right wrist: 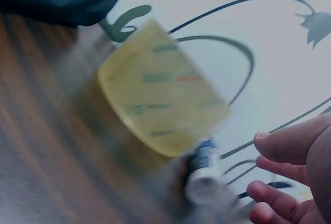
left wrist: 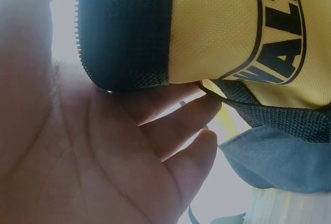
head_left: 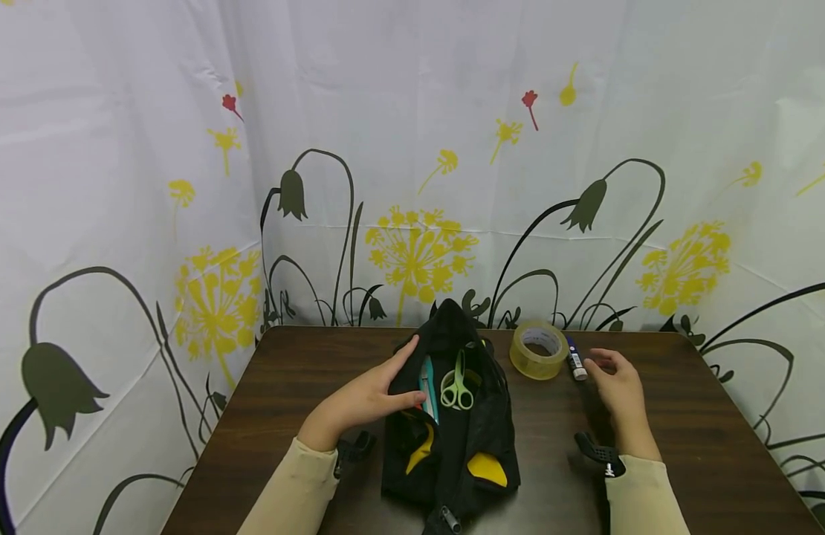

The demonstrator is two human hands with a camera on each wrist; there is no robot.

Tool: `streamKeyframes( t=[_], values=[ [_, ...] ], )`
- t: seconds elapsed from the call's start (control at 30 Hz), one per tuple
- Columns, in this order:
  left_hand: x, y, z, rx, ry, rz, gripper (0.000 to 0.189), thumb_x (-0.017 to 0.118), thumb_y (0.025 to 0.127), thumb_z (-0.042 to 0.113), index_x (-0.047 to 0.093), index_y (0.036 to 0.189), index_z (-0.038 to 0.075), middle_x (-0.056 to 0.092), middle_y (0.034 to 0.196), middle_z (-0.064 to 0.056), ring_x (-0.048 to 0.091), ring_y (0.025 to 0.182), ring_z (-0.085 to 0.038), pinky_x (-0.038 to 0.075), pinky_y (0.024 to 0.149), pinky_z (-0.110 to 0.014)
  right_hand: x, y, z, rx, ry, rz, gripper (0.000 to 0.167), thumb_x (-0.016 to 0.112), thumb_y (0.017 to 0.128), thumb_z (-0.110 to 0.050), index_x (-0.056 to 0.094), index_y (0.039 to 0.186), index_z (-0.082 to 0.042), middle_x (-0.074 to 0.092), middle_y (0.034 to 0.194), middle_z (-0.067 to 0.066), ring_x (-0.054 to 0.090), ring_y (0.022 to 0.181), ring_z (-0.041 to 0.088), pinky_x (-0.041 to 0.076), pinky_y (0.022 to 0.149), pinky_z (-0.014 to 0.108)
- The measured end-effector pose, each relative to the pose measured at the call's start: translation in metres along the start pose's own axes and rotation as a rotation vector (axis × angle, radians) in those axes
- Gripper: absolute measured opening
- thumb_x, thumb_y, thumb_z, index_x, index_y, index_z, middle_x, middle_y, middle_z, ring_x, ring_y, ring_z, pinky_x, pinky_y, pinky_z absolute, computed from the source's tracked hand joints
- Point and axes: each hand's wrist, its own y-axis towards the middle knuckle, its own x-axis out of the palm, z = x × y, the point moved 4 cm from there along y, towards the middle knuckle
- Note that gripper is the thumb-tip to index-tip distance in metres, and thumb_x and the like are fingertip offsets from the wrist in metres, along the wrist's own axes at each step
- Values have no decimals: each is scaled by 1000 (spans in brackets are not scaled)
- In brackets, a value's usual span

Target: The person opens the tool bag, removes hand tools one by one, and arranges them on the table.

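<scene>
My left hand (head_left: 366, 397) grips the left edge of a black and yellow tool bag (head_left: 453, 453), thumb toward its unzipped opening and fingers along the outside. In the left wrist view, the zipper edge of the bag (left wrist: 124, 32) lies against the palm and fingers. Inside the bag show green-handled scissors (head_left: 458, 392) and a light-blue tool (head_left: 428, 386) like a utility knife; a ring-shaped item is partly hidden behind the scissors. My right hand (head_left: 616, 383), fingers loosely bent and holding nothing, hovers just right of a small blue-and-white tube (head_left: 576, 360).
A roll of clear yellowish tape (head_left: 538, 364) lies between the bag and the tube, blurred in the right wrist view. The dark wooden table (head_left: 285, 371) ends at a flower-printed curtain (head_left: 412, 148) behind it. Curtains also close off both sides.
</scene>
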Motion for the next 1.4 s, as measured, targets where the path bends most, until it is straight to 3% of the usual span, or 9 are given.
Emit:
streamKeyframes(
  t=[0.17, 0.23, 0.3, 0.4, 0.47, 0.67, 0.87, 1.17, 1.4],
  values=[
    [-1, -1, 0, 12, 10, 4, 103, 69, 102, 65, -1, 176, 43, 4, 182, 16, 17, 171, -26, 26, 133, -65, -21, -4, -24, -104, -80, 22, 45, 68, 110, -27, 64, 146, -1, 65, 142, 31, 63, 130, 44, 48, 92, 29],
    [-2, -1, 0, 19, 16, 1, 103, 68, 102, 65, -1, 175, 44, 4, 183, 14, 17, 171, -27, 26, 133, -65, -26, -9, -38, -141, -93, 20, 45, 66, 111, -30, 64, 145, -1, 65, 142, 30, 63, 129, 42, 48, 93, 30],
    [-3, -1, 0, 22, 18, -2, 103, 69, 102, 65, -1, 175, 45, 4, 183, 13, 17, 171, -28, 27, 133, -65, -29, -15, -54, -171, -86, 16, 47, 66, 111, -34, 64, 145, -2, 64, 143, 26, 67, 121, 23, 48, 92, 24],
    [-4, -2, -1, 19, 12, -8, 104, 70, 101, 65, -2, 174, 47, 4, 183, 13, 18, 170, -28, 27, 133, -65, -27, -28, -81, -223, -51, -7, 46, 66, 111, -37, 65, 145, -5, 65, 141, 19, 59, 109, -4, 45, 86, 12],
    [-4, -2, 0, 16, 10, -9, 105, 71, 100, 65, -2, 174, 47, 5, 183, 13, 19, 170, -27, 28, 133, -64, -23, -38, -100, -268, -27, -38, 44, 66, 111, -36, 65, 144, -6, 67, 140, 17, 53, 103, -14, 45, 88, 10],
    [-5, -2, 0, 41, 19, -8, 107, 73, 101, 62, -1, 175, 43, 5, 184, 9, 19, 170, -30, 28, 132, -65, -1, -71, -144, -400, 36, -148, 33, 68, 111, -30, 69, 137, -10, 67, 133, 12, 60, 105, 0, 51, 84, 16],
    [-7, -4, -3, 60, 21, -27, 107, 74, 101, 58, -3, 174, 48, 2, 184, 8, 16, 171, -30, 27, 133, -65, 22, -92, -163, -482, 106, -231, 25, 69, 110, -25, 71, 130, -11, 69, 125, 7, 64, 106, 10, 54, 86, 21],
    [-10, -8, -6, 57, -12, -73, 112, 75, 99, 61, -5, 175, 45, -1, 185, 8, 14, 171, -33, 30, 131, -66, 57, -113, -181, -481, 241, -428, 21, 70, 109, -20, 69, 129, -14, 69, 114, 11, 70, 93, 25, 63, 82, 29],
    [-11, -8, -8, 40, -36, -89, 110, 74, 100, 61, -5, 175, 47, 0, 185, 4, 19, 169, -37, 31, 130, -66, 70, -122, -202, -429, 315, -567, 23, 69, 110, -22, 67, 131, -12, 68, 121, 15, 71, 97, 23, 65, 87, 33]
  ],
)
